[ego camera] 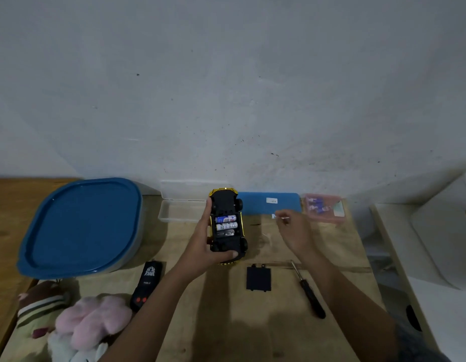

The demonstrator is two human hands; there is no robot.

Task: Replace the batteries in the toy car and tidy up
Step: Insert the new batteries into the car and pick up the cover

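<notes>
Yellow-edged and black underneath, one toy car [226, 226] lies belly-up at the middle of the counter [292, 335], lifted in the left hand [200, 244], whose grip wraps its left side with the thumb across the near end. Its open battery bay shows three batteries [226, 226] side by side. To its right the right hand [294, 231] hovers above the counter, its fingers pinched on something small and pale that I cannot make out.

Near the car lies one black battery cover [258, 278], and right of that one black-handled screwdriver [309, 293]. Left of the cover sits one black remote [146, 286] with two red buttons. Beyond the car, against the wall, stand one clear open case [183, 209], one blue flat case [268, 203] and one pink box [324, 207] with small items inside, too blurred to count. At the far left rests one large tub with a blue lid [80, 226]. Plush toys [70, 322] are heaped at the near left corner.
</notes>
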